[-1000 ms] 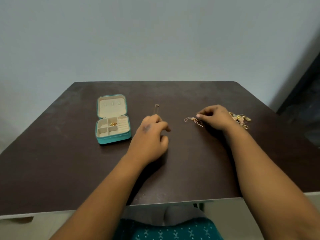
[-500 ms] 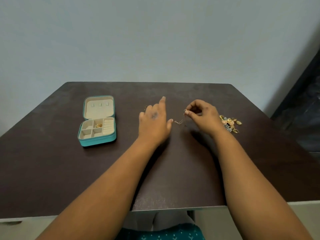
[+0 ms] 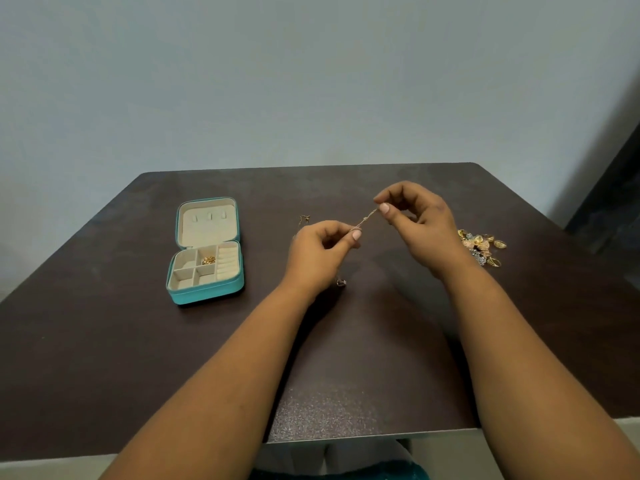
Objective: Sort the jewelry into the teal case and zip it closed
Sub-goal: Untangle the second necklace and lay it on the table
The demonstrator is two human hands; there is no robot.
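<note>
Both hands, left hand (image 3: 320, 252) and right hand (image 3: 420, 223), pinch a thin chain (image 3: 367, 218) above mid-desk (image 3: 104, 358); open teal case (image 3: 207, 289) at nine o'clock, jewelry pile (image 3: 483, 245) at three.

Left hand (image 3: 320, 252), right hand (image 3: 417, 225) raised, fingers pinching, forearms extended.

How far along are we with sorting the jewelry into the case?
Early. Done: one gold piece sits in a compartment of the open teal case. In hand: the left hand and right hand pinch a thin chain between them. Left: the jewelry pile, a small piece on the table, then zipping.
</note>
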